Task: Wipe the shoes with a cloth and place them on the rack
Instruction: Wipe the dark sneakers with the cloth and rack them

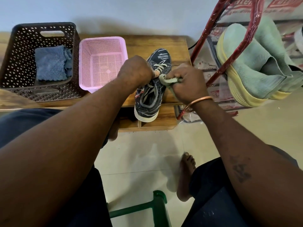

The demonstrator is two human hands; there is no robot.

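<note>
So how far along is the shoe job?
Done: a green sneaker sits on the red rack. In hand: the left hand holds the dark sneaker while the right hand presses a pale cloth to it. Left: finish wiping, then rack it.

Both forearms extended forward, left hand [136, 69] curled on the shoe [161, 54], right hand [188, 82] clutching the cloth [170, 81]
</note>
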